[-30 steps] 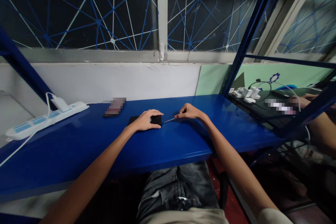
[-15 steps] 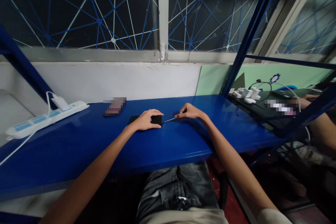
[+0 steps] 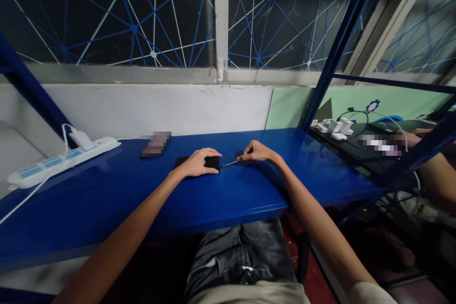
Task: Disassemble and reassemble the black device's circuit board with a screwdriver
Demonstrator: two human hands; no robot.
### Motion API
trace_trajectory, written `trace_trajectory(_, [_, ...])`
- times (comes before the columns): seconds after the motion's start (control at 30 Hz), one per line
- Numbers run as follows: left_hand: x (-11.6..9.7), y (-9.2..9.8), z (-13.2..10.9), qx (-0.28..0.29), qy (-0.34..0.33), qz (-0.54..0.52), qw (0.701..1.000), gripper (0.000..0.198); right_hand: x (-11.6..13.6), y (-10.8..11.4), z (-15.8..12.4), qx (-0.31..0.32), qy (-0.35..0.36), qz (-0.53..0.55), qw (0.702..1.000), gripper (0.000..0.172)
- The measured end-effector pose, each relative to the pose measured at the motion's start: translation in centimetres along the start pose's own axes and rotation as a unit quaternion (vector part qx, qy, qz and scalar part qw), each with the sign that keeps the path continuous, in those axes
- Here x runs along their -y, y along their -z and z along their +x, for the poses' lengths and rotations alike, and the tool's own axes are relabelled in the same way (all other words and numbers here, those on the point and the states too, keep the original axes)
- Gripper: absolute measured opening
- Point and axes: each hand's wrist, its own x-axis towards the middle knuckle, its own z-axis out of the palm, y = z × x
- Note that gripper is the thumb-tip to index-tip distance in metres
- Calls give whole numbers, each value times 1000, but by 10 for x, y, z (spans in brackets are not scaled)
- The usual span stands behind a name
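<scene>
A flat black rectangular object (image 3: 213, 164) lies on the blue table (image 3: 221, 199); its exact kind I cannot make out. My left hand (image 3: 195, 163) grips it from above, thumb on the near side and fingers on the far side. To the right, my right hand (image 3: 258, 151) pinches a thin metal rod (image 3: 229, 164), like a screwdriver shaft. The rod's tip meets or nearly meets the object's right end. Any handle is hidden in my fingers. A tiny dark speck (image 3: 231, 157), perhaps a small screw, lies just beyond the rod.
A blurred-out flat item (image 3: 156, 145) lies at the back left. Along the left edge runs a white power strip (image 3: 64, 161) with a plug and cable. Right of a blue post (image 3: 322, 85) are white chargers (image 3: 337, 128) and another person's arm (image 3: 436, 175).
Almost nothing differs. Both hands keep their places and grips, and the rod stays at the black object's right end.
</scene>
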Motion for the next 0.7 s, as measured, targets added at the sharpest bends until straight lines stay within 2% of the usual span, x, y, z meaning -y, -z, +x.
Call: trace_trajectory(0.7, [-1,0,0,-3,-8,2,1000,57,0,2,-1,-10,-5,-4,1000,48])
